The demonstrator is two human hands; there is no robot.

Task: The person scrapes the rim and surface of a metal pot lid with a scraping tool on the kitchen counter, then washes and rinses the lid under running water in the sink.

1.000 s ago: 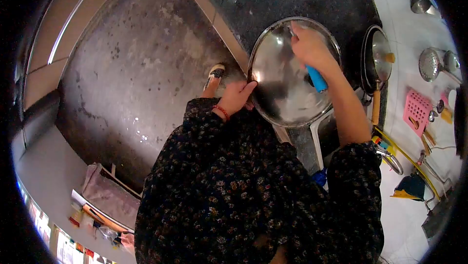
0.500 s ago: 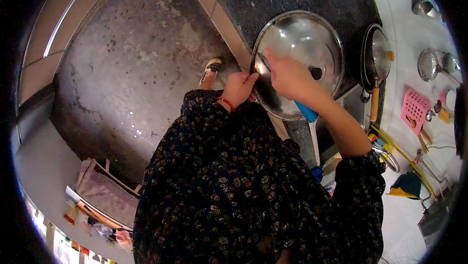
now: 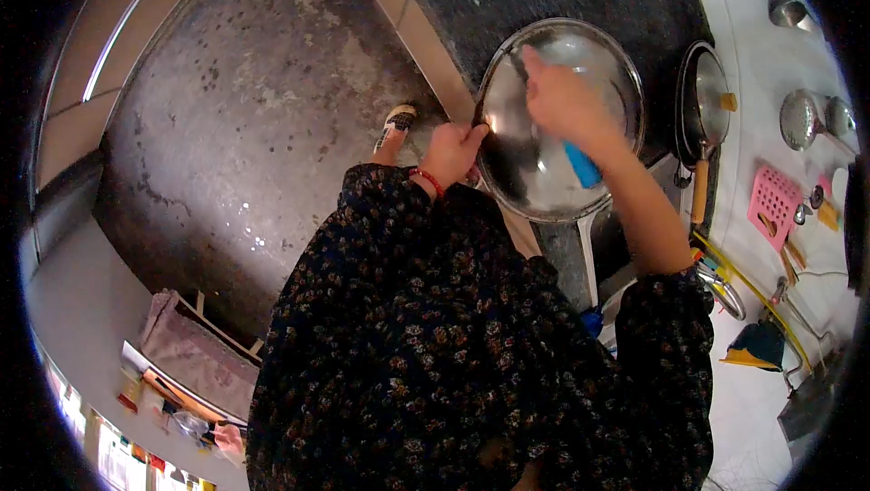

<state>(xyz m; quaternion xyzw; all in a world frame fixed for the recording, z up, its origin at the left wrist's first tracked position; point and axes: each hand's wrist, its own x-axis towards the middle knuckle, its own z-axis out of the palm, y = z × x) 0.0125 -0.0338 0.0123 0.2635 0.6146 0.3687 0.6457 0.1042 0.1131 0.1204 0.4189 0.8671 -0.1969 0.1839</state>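
A large, shiny, round metal lid or pan [image 3: 515, 169] lies on the dark counter; which of the two I cannot tell. My left hand [image 3: 453, 152] is closed on its near-left rim, thumb on top. Over the upper part of its surface is my right hand [image 3: 569, 103], wrapped around a blue-handled tool [image 3: 582, 165], index finger stretched forward. The blue handle sticks out below my palm. A thin dark end shows by the fingertip, and the tool's exact kind is unclear.
A frying pan with a wooden handle [image 3: 700, 190] rests near the wall. Ladles, a skimmer [image 3: 798, 119] and a pink perforated holder [image 3: 773, 205] hang there. A tiled edge [image 3: 421, 33] borders the counter. Lower right is a yellow hose [image 3: 727, 264].
My right hand has moved up and slightly right across the metal surface with the blue-handled tool. My left hand keeps its hold on the rim.
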